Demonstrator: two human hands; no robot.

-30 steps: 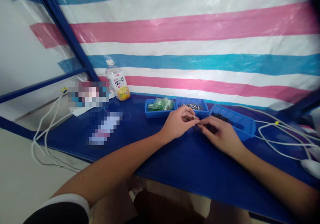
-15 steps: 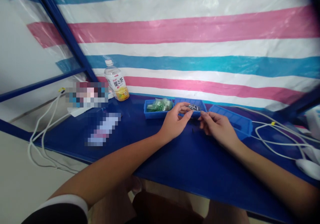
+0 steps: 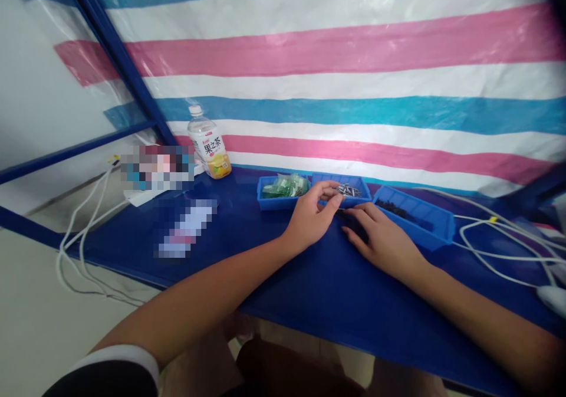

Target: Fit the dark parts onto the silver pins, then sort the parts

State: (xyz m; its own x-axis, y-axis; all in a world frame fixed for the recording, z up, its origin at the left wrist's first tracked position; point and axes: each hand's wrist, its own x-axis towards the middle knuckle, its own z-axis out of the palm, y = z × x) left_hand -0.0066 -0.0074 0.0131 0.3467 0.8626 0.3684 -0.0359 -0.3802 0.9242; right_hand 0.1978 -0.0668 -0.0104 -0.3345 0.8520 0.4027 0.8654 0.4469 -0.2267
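Note:
My left hand [image 3: 312, 217] is closed in front of the middle blue bin, its thumb and fingers curled together. A thin, short sliver shows at the fingertips, too small to name. Just to its right, my right hand [image 3: 382, 235] is low over the table, thumb and fingers apart. Its fingertips come close to that sliver; I cannot tell whether they touch it. Behind the hands, the middle blue bin [image 3: 369, 199] holds many small silvery metal pieces [image 3: 349, 190]. To the left, a blue bin [image 3: 265, 206] contains green clear-wrapped packets [image 3: 287, 186].
A third blue bin [image 3: 435, 235] with small black pieces [image 3: 391, 208] sits slanted at right. White cables [image 3: 481, 254] and a white mouse-like object [image 3: 550, 298] lie beyond it. At left stand a drink bottle [image 3: 211, 149] and a blurred flat item [image 3: 188, 229] on the blue table [image 3: 309, 302].
My right hand has opened, thumb spreading from the fingers, and lowered toward the table. A small dark piece seen there before no longer shows. My left hand stays about the same; the view shifts slightly.

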